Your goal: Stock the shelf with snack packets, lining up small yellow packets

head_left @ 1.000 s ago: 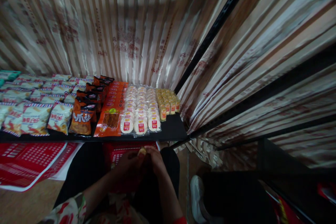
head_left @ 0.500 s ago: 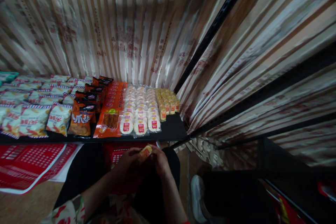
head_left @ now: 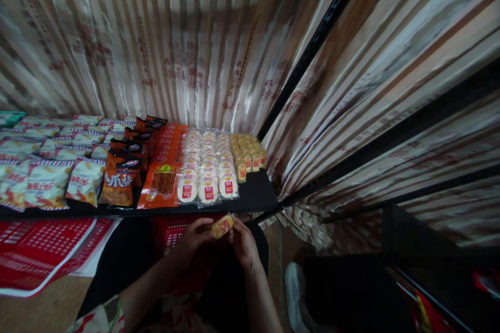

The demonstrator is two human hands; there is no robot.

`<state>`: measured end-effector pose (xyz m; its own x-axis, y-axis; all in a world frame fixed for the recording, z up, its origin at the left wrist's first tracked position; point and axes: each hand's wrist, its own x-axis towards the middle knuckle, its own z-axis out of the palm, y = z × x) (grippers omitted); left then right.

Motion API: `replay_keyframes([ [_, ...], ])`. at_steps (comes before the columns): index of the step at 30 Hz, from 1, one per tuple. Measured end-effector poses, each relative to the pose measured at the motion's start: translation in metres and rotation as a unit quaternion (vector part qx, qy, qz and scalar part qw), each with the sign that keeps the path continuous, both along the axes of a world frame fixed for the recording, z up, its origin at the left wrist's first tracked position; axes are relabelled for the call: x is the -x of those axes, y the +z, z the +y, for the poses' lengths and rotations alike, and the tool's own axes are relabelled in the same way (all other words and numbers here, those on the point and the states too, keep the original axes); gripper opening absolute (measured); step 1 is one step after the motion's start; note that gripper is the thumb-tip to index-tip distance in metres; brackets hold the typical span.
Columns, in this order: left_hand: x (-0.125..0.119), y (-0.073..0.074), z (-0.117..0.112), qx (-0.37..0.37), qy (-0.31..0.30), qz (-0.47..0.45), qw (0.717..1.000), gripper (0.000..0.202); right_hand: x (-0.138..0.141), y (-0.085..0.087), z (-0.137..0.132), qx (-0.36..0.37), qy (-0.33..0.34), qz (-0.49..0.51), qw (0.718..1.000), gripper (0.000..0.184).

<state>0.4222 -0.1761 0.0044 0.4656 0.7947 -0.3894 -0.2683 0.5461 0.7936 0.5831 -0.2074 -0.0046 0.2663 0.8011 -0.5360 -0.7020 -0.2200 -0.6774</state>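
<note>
Both my hands meet just below the front edge of a black shelf. A small yellow snack packet with a red label is pinched between them, my left hand on its left end and my right hand on its right end. On the shelf right above stand rows of the same yellow packets, beside them rows of round white cakes in clear wrap. A red basket lies under my hands.
Left of the cakes lie flat orange packs, orange-black snack bags and pale chip bags. A striped curtain hangs behind and to the right. Another red basket lies on the floor at left, a white shoe at right.
My hands have risen a little toward the shelf edge, and the yellow packet now shows more fully between them. The view has shifted slightly.
</note>
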Motion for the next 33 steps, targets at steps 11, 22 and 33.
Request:
replay_keyframes([
  [11, -0.008, 0.005, 0.008, -0.102, 0.005, 0.107, 0.989, 0.036, 0.000, -0.007, 0.000, -0.004, 0.027, -0.170, 0.985, 0.023],
  [22, -0.002, 0.003, 0.016, -0.280, -0.040, 0.312, 0.907, 0.026, -0.002, 0.021, -0.003, -0.178, 0.120, -0.645, 0.734, 0.025],
  [33, -0.019, 0.028, 0.025, -0.284, -0.089, 0.330, 0.896, 0.020, -0.007, 0.034, -0.007, -0.159, 0.273, -0.611, 0.725, 0.045],
])
